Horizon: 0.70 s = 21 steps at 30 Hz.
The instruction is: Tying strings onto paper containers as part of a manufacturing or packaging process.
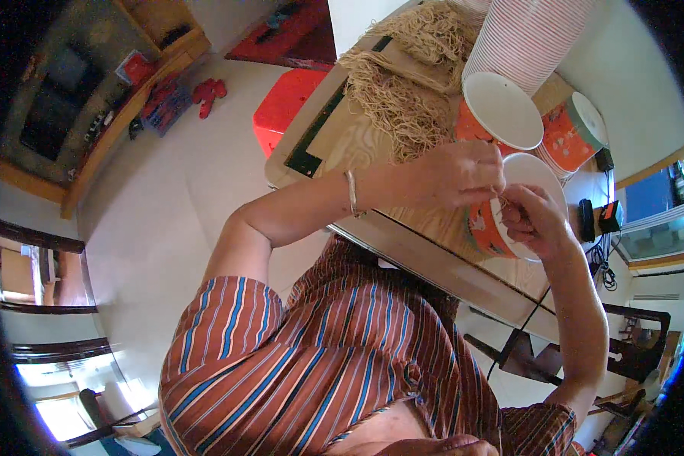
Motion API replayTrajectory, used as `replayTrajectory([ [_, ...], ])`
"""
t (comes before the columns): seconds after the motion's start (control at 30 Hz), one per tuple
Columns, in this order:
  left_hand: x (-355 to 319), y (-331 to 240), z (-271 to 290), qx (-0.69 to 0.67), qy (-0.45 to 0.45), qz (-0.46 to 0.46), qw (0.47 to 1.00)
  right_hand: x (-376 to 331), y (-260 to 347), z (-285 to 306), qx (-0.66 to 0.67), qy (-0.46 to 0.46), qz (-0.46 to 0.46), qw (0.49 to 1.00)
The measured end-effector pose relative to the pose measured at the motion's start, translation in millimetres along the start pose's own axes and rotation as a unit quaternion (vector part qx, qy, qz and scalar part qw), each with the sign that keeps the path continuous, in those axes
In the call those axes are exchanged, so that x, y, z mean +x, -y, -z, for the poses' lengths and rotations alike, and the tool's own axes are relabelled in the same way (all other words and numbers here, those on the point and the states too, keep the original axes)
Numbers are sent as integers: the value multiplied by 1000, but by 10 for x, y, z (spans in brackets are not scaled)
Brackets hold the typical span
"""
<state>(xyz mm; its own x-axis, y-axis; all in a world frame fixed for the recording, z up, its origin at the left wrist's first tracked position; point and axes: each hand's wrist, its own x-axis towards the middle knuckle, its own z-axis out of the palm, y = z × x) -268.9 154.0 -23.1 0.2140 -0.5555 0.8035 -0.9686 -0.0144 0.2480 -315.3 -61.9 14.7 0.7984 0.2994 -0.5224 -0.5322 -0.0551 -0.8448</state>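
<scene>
Both hands working at near bench (403, 251) edge: left hand (456, 175) grip pinching a string (500, 199), right hand (536, 220) grip holding orange paper cup (501, 220). String pile (403, 91) lying far; open floor left.

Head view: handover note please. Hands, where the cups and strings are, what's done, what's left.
Left hand: fingers pinched on a thin string at the rim of the paper cup.
Right hand: at the same cup's rim, also pinching; the string is too thin to trace.
Things: second open cup behind it, tall cup stack, a stack lying on its side, pile of tan strings, all on the wooden table.
Done: cannot tell how many cups are strung.
Left: likely finishing this cup's string.
</scene>
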Motion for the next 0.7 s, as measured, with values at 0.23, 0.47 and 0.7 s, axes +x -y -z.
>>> replayTrajectory([
  [0.23, 8, -156, 41, 128, 34, -123, 984, 33, -53, -24, 121, 52, -29, 991],
  [0.47, 76, -82, 0, 166, 45, -179, 969, -6, -35, -8, 124, 82, -46, 988],
  [0.7, 219, -46, 11, 143, 62, -214, 964, 27, -68, 45, 133, 93, -76, 984],
])
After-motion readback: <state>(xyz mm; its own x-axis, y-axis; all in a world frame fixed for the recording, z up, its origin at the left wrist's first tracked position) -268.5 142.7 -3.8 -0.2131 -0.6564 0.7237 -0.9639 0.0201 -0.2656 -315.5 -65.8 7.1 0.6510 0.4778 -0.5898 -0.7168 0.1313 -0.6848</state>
